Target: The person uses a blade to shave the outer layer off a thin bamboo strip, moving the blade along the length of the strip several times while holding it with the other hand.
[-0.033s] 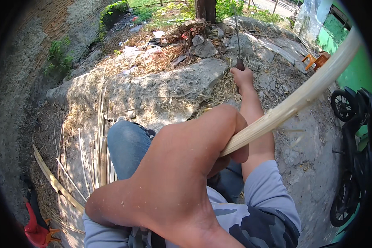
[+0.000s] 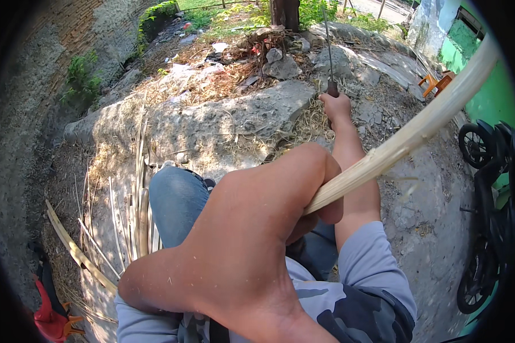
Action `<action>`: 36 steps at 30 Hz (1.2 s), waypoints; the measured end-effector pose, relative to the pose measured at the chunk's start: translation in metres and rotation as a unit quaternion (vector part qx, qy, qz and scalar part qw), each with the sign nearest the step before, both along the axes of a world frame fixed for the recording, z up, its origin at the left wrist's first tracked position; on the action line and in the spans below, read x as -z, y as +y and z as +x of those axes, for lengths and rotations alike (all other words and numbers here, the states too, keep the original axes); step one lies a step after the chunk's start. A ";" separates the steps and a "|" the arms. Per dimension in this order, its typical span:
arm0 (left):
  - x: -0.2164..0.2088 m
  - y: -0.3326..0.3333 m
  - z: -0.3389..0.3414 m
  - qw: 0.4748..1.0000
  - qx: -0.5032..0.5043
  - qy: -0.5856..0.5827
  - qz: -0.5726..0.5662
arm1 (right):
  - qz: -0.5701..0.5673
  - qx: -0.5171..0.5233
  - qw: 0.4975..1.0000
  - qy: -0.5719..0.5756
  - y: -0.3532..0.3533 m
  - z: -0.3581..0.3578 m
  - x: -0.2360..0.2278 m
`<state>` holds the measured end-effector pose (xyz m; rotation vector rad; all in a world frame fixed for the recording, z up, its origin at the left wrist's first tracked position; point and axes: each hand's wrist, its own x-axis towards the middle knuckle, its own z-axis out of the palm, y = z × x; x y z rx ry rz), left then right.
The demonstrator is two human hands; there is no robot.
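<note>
Close up in the middle, my left hand point(image 2: 257, 217) is closed round a pale, peeled wooden stick point(image 2: 395, 140). The stick rises from my fist toward the upper right, where it looks thicker, and it passes over my right forearm. Its lower end is hidden in my fingers. Farther out, my right hand point(image 2: 336, 107) grips the dark handle of a long-bladed knife point(image 2: 329, 54). The thin blade points up and away from me, apart from the stick. A small pale sliver point(image 2: 403, 178) shows beneath the stick, its edges blurred.
Long pale strips point(image 2: 140, 220) lie beside my left knee point(image 2: 177, 200). A curved split piece point(image 2: 77, 251) lies farther left. Ahead is a rough concrete ledge point(image 2: 212, 123) with dry shavings and litter. A motorcycle point(image 2: 483, 228) stands right; a red object point(image 2: 48, 314) is lower left.
The stick and the small sliver beneath it have shifted very slightly. Both hands and the knife are almost exactly where they were.
</note>
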<state>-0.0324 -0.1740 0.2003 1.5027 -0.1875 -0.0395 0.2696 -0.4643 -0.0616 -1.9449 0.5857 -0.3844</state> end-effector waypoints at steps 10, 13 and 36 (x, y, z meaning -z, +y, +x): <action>-0.002 0.012 0.019 0.983 0.148 -0.008 0.108 | 0.006 0.010 0.999 -0.043 0.012 -0.003 -0.006; -0.005 0.009 0.022 0.975 0.168 -0.039 0.139 | 0.012 0.014 0.999 -0.041 0.008 0.002 -0.002; 0.014 0.017 0.046 0.955 0.223 -0.127 0.148 | 0.045 -0.016 0.999 0.001 0.005 0.000 -0.006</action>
